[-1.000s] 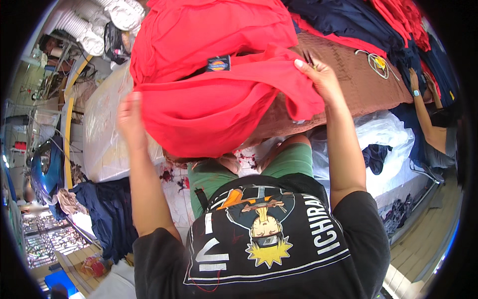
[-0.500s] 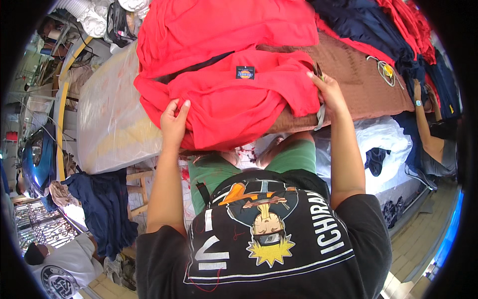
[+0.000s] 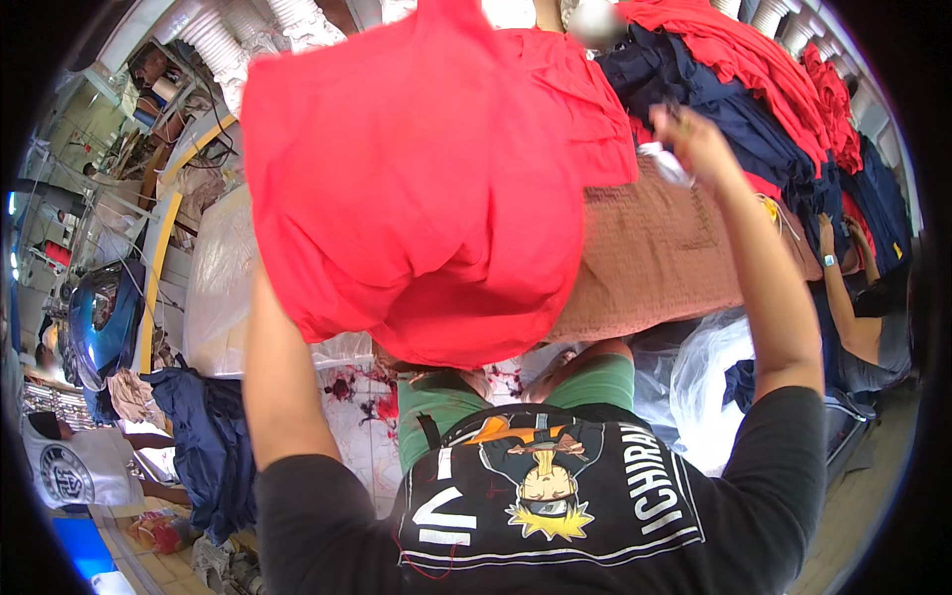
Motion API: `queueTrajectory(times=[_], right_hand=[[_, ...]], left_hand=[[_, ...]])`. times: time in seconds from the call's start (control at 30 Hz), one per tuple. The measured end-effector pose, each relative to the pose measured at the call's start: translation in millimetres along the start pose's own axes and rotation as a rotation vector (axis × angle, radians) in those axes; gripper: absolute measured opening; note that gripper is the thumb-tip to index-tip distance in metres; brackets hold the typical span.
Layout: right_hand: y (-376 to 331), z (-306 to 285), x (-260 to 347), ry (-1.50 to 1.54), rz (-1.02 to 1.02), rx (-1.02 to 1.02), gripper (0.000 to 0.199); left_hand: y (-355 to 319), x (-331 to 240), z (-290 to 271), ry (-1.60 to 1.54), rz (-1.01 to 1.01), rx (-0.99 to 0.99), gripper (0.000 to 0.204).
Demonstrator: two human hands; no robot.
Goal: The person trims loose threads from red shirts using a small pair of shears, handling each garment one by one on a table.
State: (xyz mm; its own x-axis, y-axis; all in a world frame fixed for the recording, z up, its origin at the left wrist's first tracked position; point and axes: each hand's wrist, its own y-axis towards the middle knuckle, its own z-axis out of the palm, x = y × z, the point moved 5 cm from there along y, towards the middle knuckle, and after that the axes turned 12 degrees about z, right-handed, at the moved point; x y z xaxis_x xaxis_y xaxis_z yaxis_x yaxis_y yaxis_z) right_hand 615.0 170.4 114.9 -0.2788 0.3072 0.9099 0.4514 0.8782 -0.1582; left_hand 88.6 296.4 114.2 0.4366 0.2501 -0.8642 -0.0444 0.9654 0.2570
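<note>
A red shirt [image 3: 416,188] is raised and spread in front of me, its upper part blurred. My left forearm [image 3: 283,387] runs up behind the cloth, which hides my left hand and its fingers. To the right, apart from the shirt, my right hand [image 3: 702,149] is closed and smeared by motion. Its fingers are curled round what look like small dark thread snips, mostly hidden in the hand. A pale grey strip [image 3: 666,166] trails from that hand above the brown padded surface [image 3: 654,248].
Another red garment [image 3: 585,99] lies behind the raised shirt. Navy [image 3: 694,89] and red clothes [image 3: 764,59] are heaped at far right, over a white balustrade. Plastic sheeting [image 3: 223,297] covers the left side. Co-workers' arms show at right [image 3: 841,297] and lower left [image 3: 149,441].
The red shirt has gone from lying on the padded surface to being lifted, and its label is out of sight. My right hand has left the shirt, moving up and right.
</note>
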Motion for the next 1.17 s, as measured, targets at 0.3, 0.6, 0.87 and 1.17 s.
queueTrajectory(times=[0.3,0.6,0.87,1.17], right_hand=[[-22,34,-128,-0.774,-0.409,-0.752,0.034],[-71,168,-3,0.112,-0.059,0.326,0.018],[-142,97,159,0.649,-0.542,0.055,0.015],[-110,284,146,0.252,-0.223,0.775,0.031]], left_hand=[[-136,88,-107,-0.255,-0.482,0.048,0.082],[-132,-1,-92,0.160,-0.179,0.195,0.039],[-111,-257,-157,0.206,0.554,-0.037,0.040],[-69,-254,-283,0.824,0.094,-0.292,0.052]])
